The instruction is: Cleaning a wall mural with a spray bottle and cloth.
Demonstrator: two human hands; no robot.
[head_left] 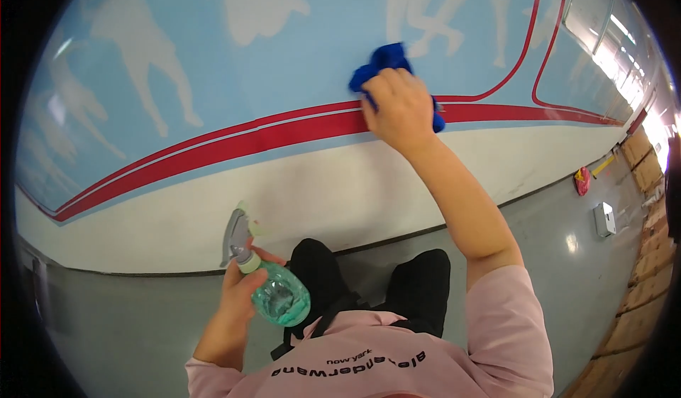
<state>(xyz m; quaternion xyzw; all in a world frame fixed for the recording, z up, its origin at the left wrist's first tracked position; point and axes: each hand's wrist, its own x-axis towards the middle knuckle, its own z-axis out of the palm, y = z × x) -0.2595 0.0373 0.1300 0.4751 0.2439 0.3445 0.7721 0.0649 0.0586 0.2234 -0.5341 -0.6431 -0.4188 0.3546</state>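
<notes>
With my right hand (399, 107) I press a bunched blue cloth (389, 57) against the wall, at the red stripe (305, 130) and the light blue paint just above it. The fingers are closed over the cloth, which sticks out on both sides. My left hand (241, 284) is wrapped round a spray bottle (282, 295) low in front of the wall. The bottle is clear green with liquid inside and has a grey and white trigger head (240, 238). Its nozzle end is up, near the white lower wall.
White figure silhouettes (145, 50) cover the blue wall (284, 64); its lower band is white. On the grey floor (511, 235) at right lie a red and yellow bundle (582, 181) and a whitish box (604, 219). Cardboard boxes (642, 270) line the far right.
</notes>
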